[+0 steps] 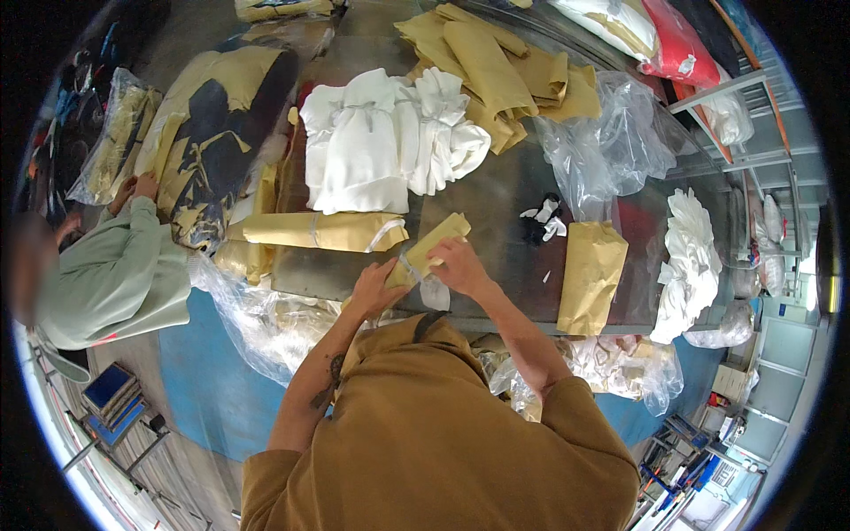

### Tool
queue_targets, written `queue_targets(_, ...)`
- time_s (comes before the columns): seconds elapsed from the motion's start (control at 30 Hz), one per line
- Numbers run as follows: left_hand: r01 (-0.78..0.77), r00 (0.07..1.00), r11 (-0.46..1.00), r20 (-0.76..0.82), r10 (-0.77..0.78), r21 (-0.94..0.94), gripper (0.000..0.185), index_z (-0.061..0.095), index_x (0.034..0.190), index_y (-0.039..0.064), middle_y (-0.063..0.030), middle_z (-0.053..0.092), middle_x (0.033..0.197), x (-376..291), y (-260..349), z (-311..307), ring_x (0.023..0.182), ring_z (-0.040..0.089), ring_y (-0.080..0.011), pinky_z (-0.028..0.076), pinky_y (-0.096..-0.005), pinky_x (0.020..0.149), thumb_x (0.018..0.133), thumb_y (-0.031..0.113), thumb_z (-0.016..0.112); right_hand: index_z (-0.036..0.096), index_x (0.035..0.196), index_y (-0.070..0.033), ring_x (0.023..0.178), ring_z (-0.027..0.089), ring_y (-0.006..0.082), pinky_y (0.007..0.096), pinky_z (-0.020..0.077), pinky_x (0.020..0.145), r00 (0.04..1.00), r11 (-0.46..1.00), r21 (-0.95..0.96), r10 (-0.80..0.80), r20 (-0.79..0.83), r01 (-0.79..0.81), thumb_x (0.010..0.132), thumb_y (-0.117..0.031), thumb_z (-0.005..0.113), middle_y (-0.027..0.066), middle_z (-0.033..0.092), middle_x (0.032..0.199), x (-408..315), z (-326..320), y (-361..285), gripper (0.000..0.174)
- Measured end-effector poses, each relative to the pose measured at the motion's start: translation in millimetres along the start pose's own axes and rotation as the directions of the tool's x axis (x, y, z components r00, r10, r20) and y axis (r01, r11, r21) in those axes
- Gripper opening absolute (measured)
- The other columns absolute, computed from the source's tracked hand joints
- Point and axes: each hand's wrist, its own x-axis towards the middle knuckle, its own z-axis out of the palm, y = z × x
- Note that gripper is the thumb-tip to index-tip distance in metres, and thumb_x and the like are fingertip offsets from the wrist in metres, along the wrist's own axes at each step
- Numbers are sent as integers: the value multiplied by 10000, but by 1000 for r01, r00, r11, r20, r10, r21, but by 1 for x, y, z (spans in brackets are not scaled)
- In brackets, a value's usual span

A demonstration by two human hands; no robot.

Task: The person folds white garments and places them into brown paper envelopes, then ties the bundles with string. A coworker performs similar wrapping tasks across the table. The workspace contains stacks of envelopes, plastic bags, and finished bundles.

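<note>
A small roll of brown paper [438,233] lies slanted near the table's front edge, with a pale strip around it. My left hand [377,289] grips its lower end. At the upper part, my right hand [460,265] curls its fingers over the paper. A whitish translucent piece [435,293] shows just below the roll, between my hands. Left of it lies a longer brown-paper bundle [279,229], tied with pale strips. Beyond my hands sit white cloth bundles, one folded [355,152] and one gathered [438,139], both tied round.
At left, a co-worker's hands [136,189] touch a large paper-wrapped bundle [232,73]. Brown paper sheets [491,73] and clear plastic [617,139] lie at the back. To the right are scraps [551,216], a paper packet [593,275] and crumpled white material [690,259]. Plastic bags [292,325] bulge below the table edge.
</note>
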Motion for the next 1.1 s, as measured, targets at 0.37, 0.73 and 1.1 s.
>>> queue_targets(0.37, 58, 997, 989, -67, -49, 133, 887, 499, 1546, 89, -245, 650, 1204, -15, 4, 16, 1135, 620, -451, 509, -507, 978, 846, 535, 812, 696, 1098, -25, 813, 672, 153, 314, 524, 721, 971, 698, 711, 220, -90, -93, 1034, -177, 685, 53, 720, 905, 11, -6, -92, 166)
queue_targets(0.73, 214, 960, 974, -168, -223, -72, 867, 456, 1546, 103, -261, 652, 1305, -46, 32, -21, 1227, 623, -425, 500, -529, 1037, 835, 484, 773, 718, 1175, -12, 902, 752, 231, 323, 575, 834, 805, 741, 501, 577, -137, -446, 957, -169, 772, 143, 748, 1089, -8, -26, -98, 274)
queue_targets(1.1, 286, 944, 958, -171, -281, 4, 778, 462, 1594, 217, -286, 650, 1256, -54, 98, -58, 1177, 634, -473, 515, -548, 1009, 921, 515, 713, 615, 1069, -36, 832, 604, 374, 465, 490, 730, 940, 985, 175, 61, -335, -2, 1017, -188, 668, 153, 616, 952, -12, 27, -100, 169)
